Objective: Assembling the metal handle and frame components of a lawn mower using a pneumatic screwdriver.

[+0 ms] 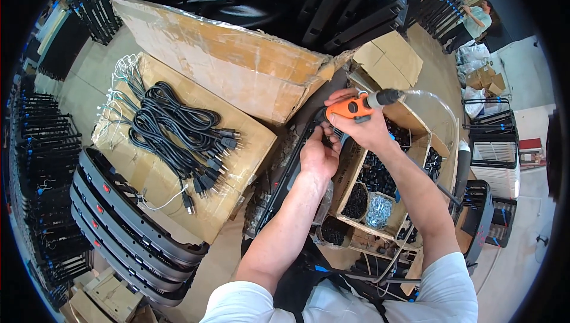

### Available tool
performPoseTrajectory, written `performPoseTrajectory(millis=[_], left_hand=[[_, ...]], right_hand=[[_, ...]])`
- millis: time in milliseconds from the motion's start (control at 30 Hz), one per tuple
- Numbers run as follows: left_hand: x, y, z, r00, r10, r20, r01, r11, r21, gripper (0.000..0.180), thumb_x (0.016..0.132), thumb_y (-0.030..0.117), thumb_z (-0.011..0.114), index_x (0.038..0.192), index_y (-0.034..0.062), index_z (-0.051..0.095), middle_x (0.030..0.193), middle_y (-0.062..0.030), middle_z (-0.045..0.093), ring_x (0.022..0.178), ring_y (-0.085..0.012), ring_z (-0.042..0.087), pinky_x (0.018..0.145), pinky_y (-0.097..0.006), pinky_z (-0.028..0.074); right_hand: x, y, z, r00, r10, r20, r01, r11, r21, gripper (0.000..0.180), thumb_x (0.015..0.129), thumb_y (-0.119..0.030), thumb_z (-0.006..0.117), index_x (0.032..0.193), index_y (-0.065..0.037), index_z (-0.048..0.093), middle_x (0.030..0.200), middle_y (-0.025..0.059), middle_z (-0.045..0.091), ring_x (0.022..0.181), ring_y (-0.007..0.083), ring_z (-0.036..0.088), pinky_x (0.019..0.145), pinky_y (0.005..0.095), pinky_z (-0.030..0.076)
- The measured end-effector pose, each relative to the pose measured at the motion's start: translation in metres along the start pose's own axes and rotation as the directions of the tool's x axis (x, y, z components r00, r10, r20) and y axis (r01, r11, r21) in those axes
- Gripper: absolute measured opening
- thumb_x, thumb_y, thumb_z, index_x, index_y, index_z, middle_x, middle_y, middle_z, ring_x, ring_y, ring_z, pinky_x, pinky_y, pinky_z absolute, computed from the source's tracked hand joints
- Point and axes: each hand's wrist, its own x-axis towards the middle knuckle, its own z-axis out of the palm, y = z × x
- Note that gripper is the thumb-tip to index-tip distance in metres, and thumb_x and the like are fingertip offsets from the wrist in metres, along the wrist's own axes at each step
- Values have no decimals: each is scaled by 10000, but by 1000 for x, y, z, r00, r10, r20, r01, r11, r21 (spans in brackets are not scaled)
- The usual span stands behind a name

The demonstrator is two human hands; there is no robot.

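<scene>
My right hand [371, 130] is wrapped round an orange and black air screwdriver [345, 108], with a clear hose [436, 96] running off its back end. The tool lies nearly level, its nose pointing left to the far end of a long black plastic frame piece [290, 181]. Just below that nose, my left hand [319, 154] has its fingers curled together against the frame piece. Whatever they pinch is too small or hidden to make out. The screwdriver's tip is also hidden.
Right of the frame piece stands a cardboard box [351, 189] of black small parts and silver screws [380, 210]. Black power cords [172, 127] lie on a carton at left. Stacked curved black frames [127, 234] stand below it. Two people work at the far right.
</scene>
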Motion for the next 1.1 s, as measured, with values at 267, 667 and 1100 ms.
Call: performPoseTrajectory(millis=[267, 667, 1100], left_hand=[[-90, -17, -43, 994, -54, -94, 78, 958, 275, 227, 1103, 106, 469, 1252, 27, 621, 995, -73, 652, 837, -206, 637, 730, -331, 549], [-144, -66, -140, 940, -295, -173, 324, 606, 727, 200, 1102, 190, 537, 1177, 59, 668, 994, -45, 686, 948, -179, 663, 875, -338, 539], [-201, -108, -157, 715, -599, -361, -530, -801, 279, 592, 1078, 559, 409, 1278, 86, 703, 1222, -218, 732, 1173, -419, 679, 1010, -519, 522]], right_hand=[[0, -4, 18, 1000, -8, 0, 8, 1000, -26, 400, 838, -104, 848, 1198, -26, 693, 1135, 59, 745, 1029, 147, 703, 948, 319, 564], [-266, -112, -33, 784, 219, -581, -169, 976, 138, 546, 863, -122, 815, 1345, 24, 603, 1185, 117, 775, 1080, 179, 716, 989, 343, 568], [-679, -61, 80, -203, 634, -746, 75, 770, 634, 448, 935, -142, 758, 1341, -63, 585, 1267, 162, 723, 1137, 256, 708, 1011, 448, 550]])
